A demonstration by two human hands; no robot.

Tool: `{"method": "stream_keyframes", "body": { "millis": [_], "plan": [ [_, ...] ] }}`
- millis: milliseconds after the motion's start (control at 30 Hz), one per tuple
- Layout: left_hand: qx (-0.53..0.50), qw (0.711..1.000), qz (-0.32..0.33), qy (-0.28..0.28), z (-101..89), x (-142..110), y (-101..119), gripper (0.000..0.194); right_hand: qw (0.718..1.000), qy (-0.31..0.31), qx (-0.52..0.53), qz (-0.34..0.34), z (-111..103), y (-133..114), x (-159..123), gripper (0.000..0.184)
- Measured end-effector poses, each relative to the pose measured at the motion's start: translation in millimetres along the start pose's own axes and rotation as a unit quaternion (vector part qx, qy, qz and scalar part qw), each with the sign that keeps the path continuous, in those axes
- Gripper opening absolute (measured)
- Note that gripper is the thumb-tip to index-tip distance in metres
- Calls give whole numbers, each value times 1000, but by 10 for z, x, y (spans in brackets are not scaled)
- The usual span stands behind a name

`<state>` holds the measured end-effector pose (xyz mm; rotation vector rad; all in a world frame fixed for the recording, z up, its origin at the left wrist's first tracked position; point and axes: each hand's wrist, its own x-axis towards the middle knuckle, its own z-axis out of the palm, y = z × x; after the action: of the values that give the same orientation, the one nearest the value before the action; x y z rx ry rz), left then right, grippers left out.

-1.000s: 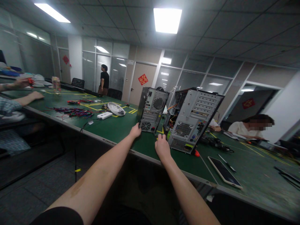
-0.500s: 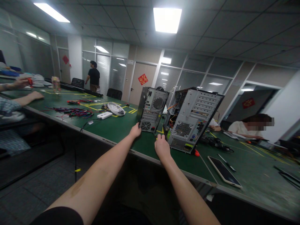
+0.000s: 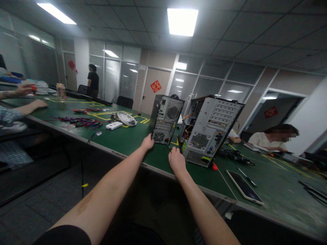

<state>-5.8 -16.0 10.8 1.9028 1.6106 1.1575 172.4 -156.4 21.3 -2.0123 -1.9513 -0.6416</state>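
My left hand (image 3: pixel 147 143) rests against the lower back corner of a grey computer tower (image 3: pixel 166 119) standing on the green table (image 3: pixel 127 139). My right hand (image 3: pixel 176 160) is closed around a small dark tool, probably a screwdriver (image 3: pixel 168 147), whose tip points toward that tower's base. A second, larger tower (image 3: pixel 212 131) with its side open stands just right of my right hand.
A phone (image 3: pixel 244 187) and a pen (image 3: pixel 246 177) lie at the right. A white fan (image 3: pixel 127 118), a power strip (image 3: pixel 114 125) and coloured wires (image 3: pixel 79 121) lie at the left. People sit at the far left and far right. One person stands by the back windows (image 3: pixel 92 81).
My hands have stayed in place. The standing person at the back has walked to the left.
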Motion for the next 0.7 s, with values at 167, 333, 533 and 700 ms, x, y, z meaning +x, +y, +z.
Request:
{"method": "stream_keyframes", "body": {
  "millis": [167,333,533,700],
  "plan": [
    [-3,1000,3,1,14,9,-16,53,1000,0,6,0,-1,4,-4,20],
    [-2,1000,1,-3,13,14,-22,54,1000,-10,21,1,-41,1,-12,22],
    [2,1000,2,-3,-17,-11,13,54,1000,-23,17,7,-58,1,-7,24],
    [10,1000,0,-6,-10,-5,20,53,1000,-11,18,12,-41,5,2,22]
  ]
}}
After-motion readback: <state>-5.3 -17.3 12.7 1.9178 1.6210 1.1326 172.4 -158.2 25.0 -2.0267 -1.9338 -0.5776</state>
